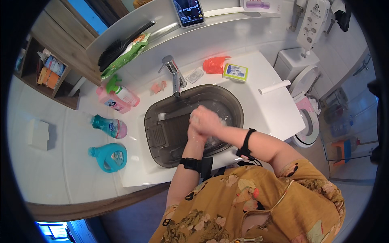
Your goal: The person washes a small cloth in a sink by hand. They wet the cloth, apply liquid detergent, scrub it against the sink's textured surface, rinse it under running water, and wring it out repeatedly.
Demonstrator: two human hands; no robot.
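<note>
Both of my hands are pressed together over a dark translucent plastic washbasin with a built-in washboard. My right hand lies over my left hand and covers most of it. Whether anything is squeezed between them is hidden. Something whitish, suds or wet cloth, shows just beyond the right hand inside the basin. Water with bits of foam lies in the basin, and my left wrist looks wet. The basin sits in a white sink under a chrome faucet.
A teal detergent jug, a softener bottle and a pink spray bottle stand at the left. Behind the basin lie an orange-red wrapper and a yellow-green soap box. A phone leans on the shelf above.
</note>
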